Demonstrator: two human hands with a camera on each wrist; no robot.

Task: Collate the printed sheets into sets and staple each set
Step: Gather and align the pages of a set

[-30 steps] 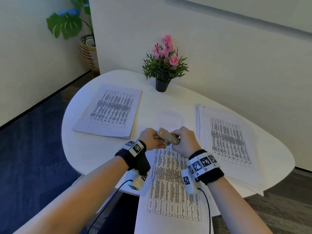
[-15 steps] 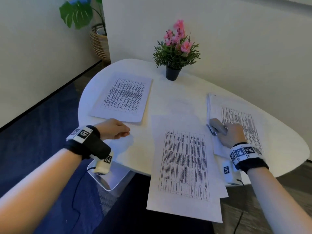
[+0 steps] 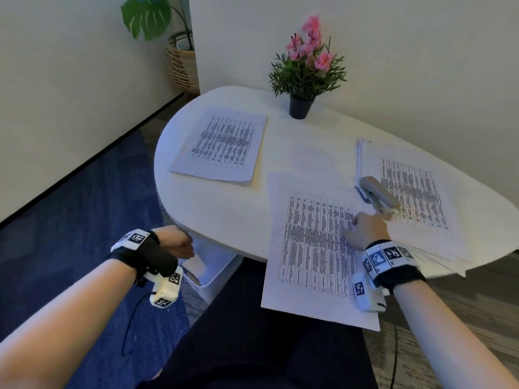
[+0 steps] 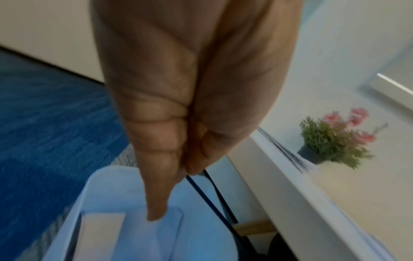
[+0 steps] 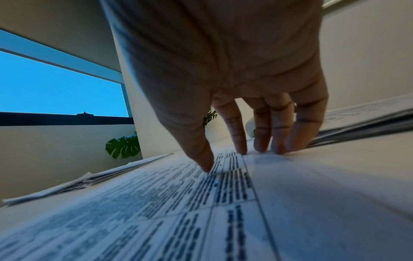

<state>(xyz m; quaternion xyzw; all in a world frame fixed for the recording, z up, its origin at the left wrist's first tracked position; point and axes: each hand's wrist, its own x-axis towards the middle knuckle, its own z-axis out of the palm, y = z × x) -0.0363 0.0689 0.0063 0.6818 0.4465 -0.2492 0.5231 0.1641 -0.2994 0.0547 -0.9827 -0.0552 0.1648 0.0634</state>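
Note:
A middle set of printed sheets (image 3: 314, 248) lies in front of me and overhangs the table's near edge. My right hand (image 3: 363, 227) rests on its right side, straight fingertips (image 5: 242, 150) touching the paper (image 5: 201, 203). The grey stapler (image 3: 377, 193) lies free on the left part of the right stack (image 3: 415, 197), just beyond that hand. A third stack (image 3: 222, 148) sits at the left. My left hand (image 3: 178, 244) hangs off the table's left edge, fingers (image 4: 161, 141) curled in, holding nothing.
The white table (image 3: 224, 209) stands against a wall, with a potted pink flower (image 3: 304, 68) at its back. A white bin (image 3: 222, 276) sits on the floor under the left hand. A leafy plant in a basket (image 3: 182, 66) stands in the far corner.
The right hand set the stapler down on the right stack, let go and came back onto the middle set. The left hand drew off the table towards me.

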